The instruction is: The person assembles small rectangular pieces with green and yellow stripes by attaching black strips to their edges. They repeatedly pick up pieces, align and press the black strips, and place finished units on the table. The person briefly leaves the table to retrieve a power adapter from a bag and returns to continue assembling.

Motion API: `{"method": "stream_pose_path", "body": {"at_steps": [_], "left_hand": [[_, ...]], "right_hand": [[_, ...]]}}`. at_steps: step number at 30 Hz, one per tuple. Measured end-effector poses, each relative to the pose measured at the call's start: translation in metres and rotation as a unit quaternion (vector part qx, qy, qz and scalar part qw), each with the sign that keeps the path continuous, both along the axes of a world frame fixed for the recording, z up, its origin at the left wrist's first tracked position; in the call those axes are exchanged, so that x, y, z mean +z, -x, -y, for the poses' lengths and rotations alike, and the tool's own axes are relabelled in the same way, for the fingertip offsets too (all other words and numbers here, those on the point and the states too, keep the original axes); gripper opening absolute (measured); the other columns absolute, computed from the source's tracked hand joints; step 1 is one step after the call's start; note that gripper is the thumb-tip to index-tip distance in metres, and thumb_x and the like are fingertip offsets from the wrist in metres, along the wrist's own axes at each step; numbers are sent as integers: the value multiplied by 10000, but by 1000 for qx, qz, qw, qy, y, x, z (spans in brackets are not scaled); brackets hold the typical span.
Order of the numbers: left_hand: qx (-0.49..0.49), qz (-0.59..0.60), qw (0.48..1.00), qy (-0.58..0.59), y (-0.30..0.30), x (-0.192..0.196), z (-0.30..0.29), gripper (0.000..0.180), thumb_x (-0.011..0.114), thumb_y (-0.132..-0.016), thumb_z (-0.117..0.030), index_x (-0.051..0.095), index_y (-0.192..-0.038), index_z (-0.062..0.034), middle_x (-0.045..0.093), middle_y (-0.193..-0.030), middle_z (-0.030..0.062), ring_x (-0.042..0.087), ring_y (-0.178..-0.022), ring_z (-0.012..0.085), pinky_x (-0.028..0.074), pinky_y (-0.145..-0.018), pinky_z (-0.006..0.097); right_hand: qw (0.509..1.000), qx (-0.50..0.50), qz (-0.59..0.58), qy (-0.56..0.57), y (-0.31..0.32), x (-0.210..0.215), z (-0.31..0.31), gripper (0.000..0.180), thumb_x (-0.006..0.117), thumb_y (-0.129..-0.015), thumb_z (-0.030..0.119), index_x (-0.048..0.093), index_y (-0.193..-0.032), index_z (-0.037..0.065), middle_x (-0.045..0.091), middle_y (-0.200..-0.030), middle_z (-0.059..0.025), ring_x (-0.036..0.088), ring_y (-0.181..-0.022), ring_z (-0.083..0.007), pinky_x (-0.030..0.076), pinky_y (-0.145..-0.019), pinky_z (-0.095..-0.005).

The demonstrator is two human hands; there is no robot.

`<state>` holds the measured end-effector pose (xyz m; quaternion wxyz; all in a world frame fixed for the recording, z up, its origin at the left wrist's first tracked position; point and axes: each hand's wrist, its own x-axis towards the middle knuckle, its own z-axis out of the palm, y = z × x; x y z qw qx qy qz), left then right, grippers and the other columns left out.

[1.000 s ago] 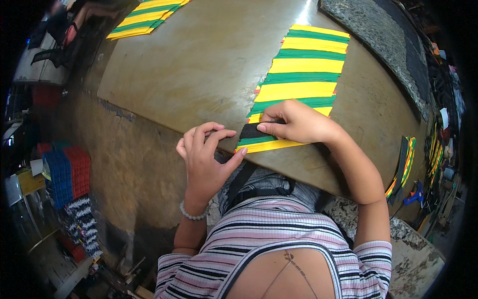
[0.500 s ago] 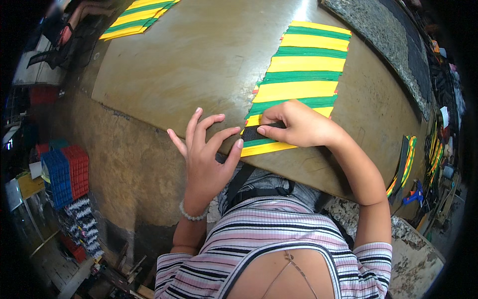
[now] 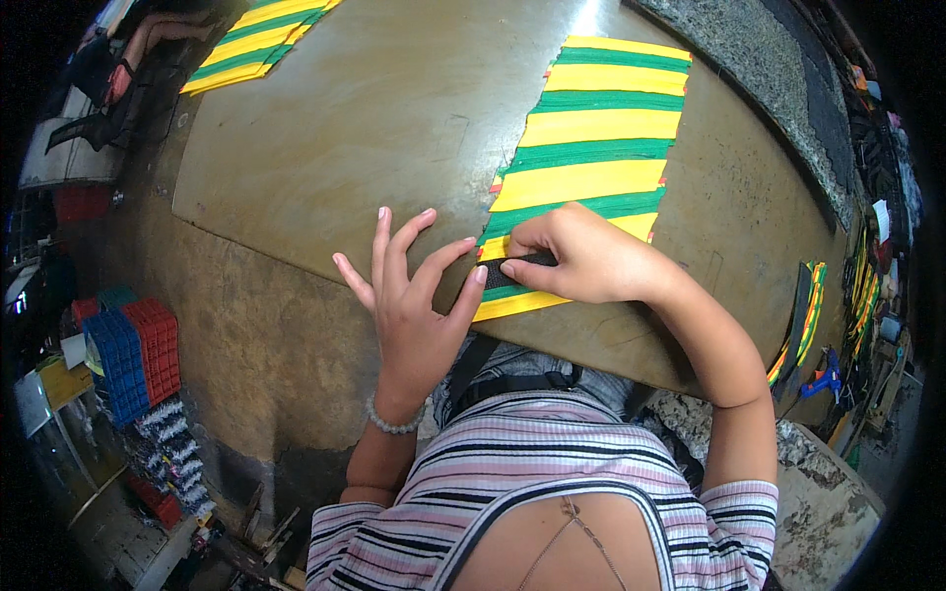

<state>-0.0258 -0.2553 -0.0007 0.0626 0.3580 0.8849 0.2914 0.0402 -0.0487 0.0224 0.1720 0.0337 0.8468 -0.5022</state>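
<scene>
Black strip (image 3: 520, 273) sits at the near end of the yellow-and-green striped sheet (image 3: 591, 148), right at the edge of the brown worktable (image 3: 325, 148) closest to the body. Strip's long axis runs roughly left-right across the sheet, parallel to the stripes; the sheet's own long axis runs away from the person, leaning up and slightly right. Right hand (image 3: 581, 261) is on it: fingers curled, thumb and fingertips pinching the strip's right part and pressing it down onto the sheet, so that end is covered. Left hand (image 3: 409, 295) holds nothing, fingers splayed wide and lifted, palm hovering over bare tabletop just left of the sheet; only its thumb tip reaches the strip's left end, touching or very nearly, can't tell which. So both hands bracket the strip end to end, right one clearly carrying the grip, left one the nearer to the free end. Strip itself looks dark, flat, narrow, matte, maybe textured like tape or webbing; too small to say more. It lies over a yellow band with a green band just beyond it. Sheet is flat, edges slightly ragged on the left side. A second striped sheet (image 3: 261, 39) lies well apart at the table's far left corner. More striped pieces (image 3: 813, 315) stand off the table's right edge, and red and blue crates (image 3: 128, 350) on the floor at left.
</scene>
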Motion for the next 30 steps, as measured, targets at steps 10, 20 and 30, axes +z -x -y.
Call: {"method": "stream_pose_path", "body": {"at_steps": [10, 20, 30], "left_hand": [[-2, -6, 1000, 2, 1, -3, 0, 225, 734, -849, -237, 735, -1073, -208, 511, -1393, 22, 291, -1460, 310, -64, -1150, 638], [-2, -5, 1000, 9, 1, -1, 0, 228, 735, -847, -238, 732, -1073, -209, 500, -1398, 27, 286, -1462, 311, -63, -1156, 622], [1, -14, 1000, 9, 0, -2, -2, 226, 737, -846, -245, 725, -1069, -210, 502, -1382, 28, 293, -1457, 308, -38, -1165, 604]], "right_hand": [[1000, -20, 9, 19, 2, -2, -1, 240, 649, -870, 193, 649, -801, -37, 610, -678, -208, 571, -588, -304, 451, -591, -403], [1000, -5, 13, 19, 1, -5, -2, 194, 669, -895, 172, 655, -858, -18, 597, -680, -156, 521, -584, -219, 433, -578, -361], [1000, -4, -1, 19, 0, -6, -3, 179, 665, -896, 167, 667, -869, -10, 614, -691, -166, 558, -588, -250, 443, -579, -368]]}}
